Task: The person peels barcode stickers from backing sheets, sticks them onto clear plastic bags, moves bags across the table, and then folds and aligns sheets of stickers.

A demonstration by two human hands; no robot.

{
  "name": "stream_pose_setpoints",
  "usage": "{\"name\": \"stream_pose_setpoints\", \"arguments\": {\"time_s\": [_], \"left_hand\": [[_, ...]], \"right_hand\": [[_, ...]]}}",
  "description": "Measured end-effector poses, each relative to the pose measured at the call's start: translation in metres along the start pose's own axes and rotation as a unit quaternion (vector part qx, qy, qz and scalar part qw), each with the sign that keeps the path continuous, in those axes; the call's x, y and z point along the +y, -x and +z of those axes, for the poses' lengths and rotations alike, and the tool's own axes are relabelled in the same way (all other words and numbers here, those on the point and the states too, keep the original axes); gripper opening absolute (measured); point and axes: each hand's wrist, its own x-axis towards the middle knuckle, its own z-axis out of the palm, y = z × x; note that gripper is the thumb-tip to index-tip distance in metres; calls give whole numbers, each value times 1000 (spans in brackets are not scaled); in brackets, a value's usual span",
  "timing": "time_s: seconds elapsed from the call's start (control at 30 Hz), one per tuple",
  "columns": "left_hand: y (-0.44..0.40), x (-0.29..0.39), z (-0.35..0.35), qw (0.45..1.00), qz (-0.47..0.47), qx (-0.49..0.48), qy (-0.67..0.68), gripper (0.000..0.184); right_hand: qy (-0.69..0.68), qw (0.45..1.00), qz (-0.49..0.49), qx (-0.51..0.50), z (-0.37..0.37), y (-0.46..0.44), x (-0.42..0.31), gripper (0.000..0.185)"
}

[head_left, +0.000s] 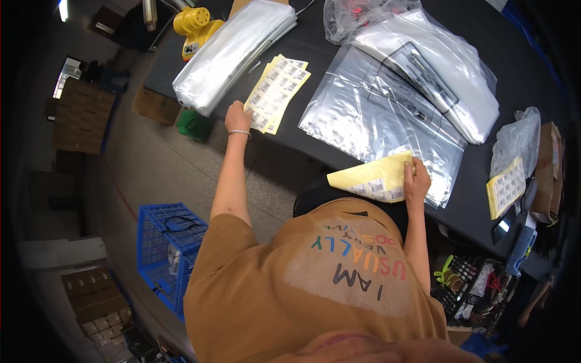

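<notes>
My left hand (238, 118) pinches the lower left corner of a small stack of yellow-edged label sheets (278, 91) lying on the black table. In my right hand (417, 180) is another yellow label sheet (375, 176), held by its right end in front of my body. It is curled, with its plain yellow back showing above and a few printed labels along the lower edge. Beyond it lie flat clear plastic bags (357, 115) with black print. A thick pile of clear bags (233, 54) rests left of the label stack.
A yellow device (195, 27) stands at the table's back left. More plastic bags (448, 66) are heaped at the back right. Another label stack (507, 187), a phone (502, 228) and a cardboard box (548, 172) sit at the right. A blue crate (160, 242) stands on the floor.
</notes>
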Motion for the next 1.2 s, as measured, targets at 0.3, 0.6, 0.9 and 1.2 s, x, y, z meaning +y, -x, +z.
{"name": "stream_pose_setpoints", "arguments": {"time_s": [0.3,0.6,0.9,1.2], "left_hand": [[0,-1,11,977,-9,29,210,18],[15,19,47,910,-30,-17,413,28],[39,67,45,904,-92,-74,410,31],[14,57,46,892,-163,-70,417,32]], "right_hand": [[20,1000,-11,3,0,0,-2,20],[32,999,-13,-2,-2,-1,-5,21],[45,999,2,-14,-1,-1,-2,23],[38,999,6,-20,-1,-1,-3,22]]}}
